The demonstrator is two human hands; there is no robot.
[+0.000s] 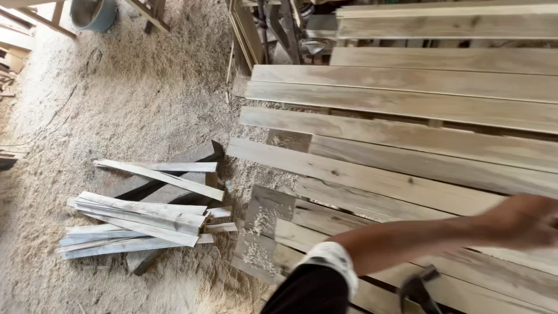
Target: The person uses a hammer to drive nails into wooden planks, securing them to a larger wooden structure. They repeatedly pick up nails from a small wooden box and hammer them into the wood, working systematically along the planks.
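Crosswise, the right hand (pixel 526 221) rests on long left-right planks (pixel 407 145).

Approx 10 planks (pixel 407 110), 1 offcut pile (pixel 145 221), 1 bucket (pixel 93 14).

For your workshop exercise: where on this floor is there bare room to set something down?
The sawdust-covered floor between the grey bucket and the pile of thin pale offcut strips is free. The right is crowded with long pale planks, under the reaching hand.
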